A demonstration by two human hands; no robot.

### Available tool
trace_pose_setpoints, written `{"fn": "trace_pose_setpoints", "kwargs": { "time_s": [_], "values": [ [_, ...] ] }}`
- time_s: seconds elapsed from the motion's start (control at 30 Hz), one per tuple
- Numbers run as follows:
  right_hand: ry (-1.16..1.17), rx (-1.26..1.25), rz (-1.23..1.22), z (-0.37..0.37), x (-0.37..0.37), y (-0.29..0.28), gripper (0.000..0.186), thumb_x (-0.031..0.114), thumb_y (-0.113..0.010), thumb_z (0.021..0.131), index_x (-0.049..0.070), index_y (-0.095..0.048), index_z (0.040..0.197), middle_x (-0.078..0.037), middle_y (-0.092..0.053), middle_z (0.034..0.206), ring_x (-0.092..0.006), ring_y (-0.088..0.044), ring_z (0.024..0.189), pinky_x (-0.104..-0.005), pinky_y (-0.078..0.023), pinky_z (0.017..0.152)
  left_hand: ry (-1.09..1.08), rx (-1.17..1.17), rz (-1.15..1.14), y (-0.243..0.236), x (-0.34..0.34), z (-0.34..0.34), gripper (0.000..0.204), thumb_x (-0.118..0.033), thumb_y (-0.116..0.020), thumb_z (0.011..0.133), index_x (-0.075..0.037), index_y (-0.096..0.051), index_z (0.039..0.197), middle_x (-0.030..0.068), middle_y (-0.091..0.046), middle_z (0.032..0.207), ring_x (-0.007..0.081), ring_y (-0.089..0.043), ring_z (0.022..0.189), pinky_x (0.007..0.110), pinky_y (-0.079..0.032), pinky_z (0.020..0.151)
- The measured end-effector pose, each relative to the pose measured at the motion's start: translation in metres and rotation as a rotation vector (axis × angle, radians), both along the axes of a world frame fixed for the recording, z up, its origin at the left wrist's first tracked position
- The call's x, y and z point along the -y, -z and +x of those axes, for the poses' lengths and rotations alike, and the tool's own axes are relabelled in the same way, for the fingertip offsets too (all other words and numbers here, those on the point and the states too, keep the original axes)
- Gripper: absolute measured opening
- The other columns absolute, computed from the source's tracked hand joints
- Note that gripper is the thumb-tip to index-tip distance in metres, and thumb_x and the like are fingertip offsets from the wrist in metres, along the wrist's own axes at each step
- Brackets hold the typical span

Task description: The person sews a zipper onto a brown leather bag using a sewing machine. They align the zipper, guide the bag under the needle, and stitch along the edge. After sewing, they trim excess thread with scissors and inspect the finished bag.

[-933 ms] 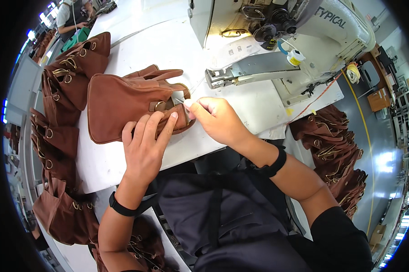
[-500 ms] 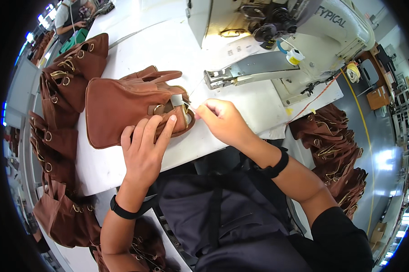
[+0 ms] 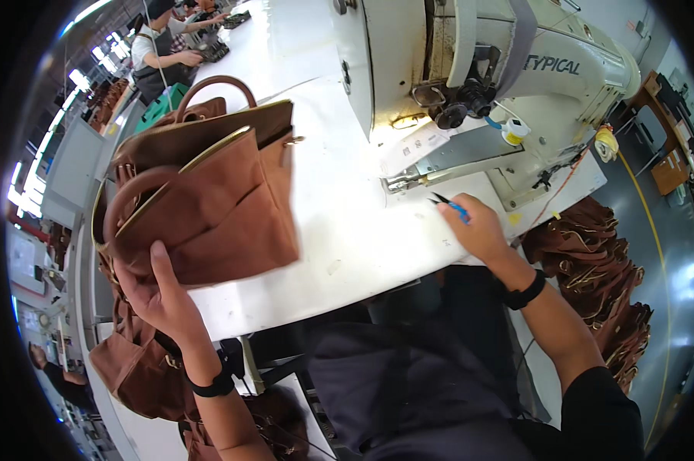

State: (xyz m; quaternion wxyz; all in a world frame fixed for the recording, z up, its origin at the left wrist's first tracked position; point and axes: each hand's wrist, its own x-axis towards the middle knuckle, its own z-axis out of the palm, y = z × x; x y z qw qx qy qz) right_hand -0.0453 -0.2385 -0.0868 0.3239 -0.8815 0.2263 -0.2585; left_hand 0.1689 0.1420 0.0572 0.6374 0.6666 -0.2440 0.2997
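A brown handbag (image 3: pixel 232 223) with two rolled handles and a gold zip along its gaping top is held up at the left side of the white table. My left hand (image 3: pixel 162 300) grips its lower left side, thumb on the front and the other fingers hidden by the bag. Over the table to the right, my right hand (image 3: pixel 481 234) is closed around small blue thread snips (image 3: pixel 456 209). Their dark pointed blades face left, just below the narrow arm of the sewing machine (image 3: pixel 401 69).
Brown bags (image 3: pixel 136 369) hang beside the table's left edge, and more brown pieces with gold zips (image 3: pixel 585 261) lie heaped at the right. A green box (image 3: pixel 162 107) stands at the far left, near a co-worker (image 3: pixel 159 58). The table's front edge (image 3: pixel 316 311) curves before me.
The bag has come up from lying on its side and shifted left, showing its top. My right hand has left the zip end and moved right, where the blue snips now show.
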Motion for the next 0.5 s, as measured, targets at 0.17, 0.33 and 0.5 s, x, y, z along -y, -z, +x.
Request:
{"fn": "trace_pose_setpoints", "kwargs": {
  "time_s": [0.17, 0.33, 0.5],
  "values": [
    [0.049, 0.04, 0.009, 0.009, -0.007, 0.007, 0.032, 0.034, -0.075, 0.096, 0.004, -0.067, 0.088, -0.013, -0.066, 0.077, -0.0313, -0.064, 0.065, -0.0393, -0.051, 0.061, 0.293, -0.308, 0.343, 0.046, -0.068, -0.002, 0.07, 0.001, -0.077, 0.088, -0.001, -0.045, 0.15, 0.0112, -0.051, 0.151, 0.0192, -0.053, 0.133, 0.036, -0.041, 0.115],
    [0.058, 0.073, -0.008, 0.004, -0.003, 0.013, 0.028, 0.03, -0.075, 0.096, 0.003, -0.069, 0.09, -0.012, -0.064, 0.073, -0.0234, -0.06, 0.062, -0.0359, -0.049, 0.06, 0.372, -0.48, 0.277, 0.059, -0.059, -0.025, 0.091, -0.019, -0.09, 0.081, 0.002, -0.04, 0.154, 0.0093, -0.054, 0.145, 0.0161, -0.06, 0.12, 0.033, -0.048, 0.107],
    [0.074, 0.09, 0.034, 0.005, -0.004, 0.011, 0.027, 0.029, -0.075, 0.096, 0.003, -0.069, 0.091, -0.012, -0.063, 0.072, -0.0219, -0.057, 0.061, -0.0351, -0.048, 0.061, 0.356, -0.533, 0.323, 0.046, -0.07, -0.024, 0.06, -0.024, -0.082, 0.09, 0.004, -0.055, 0.135, 0.0093, -0.06, 0.136, 0.0127, -0.062, 0.109, 0.031, -0.049, 0.101]
  ]
}}
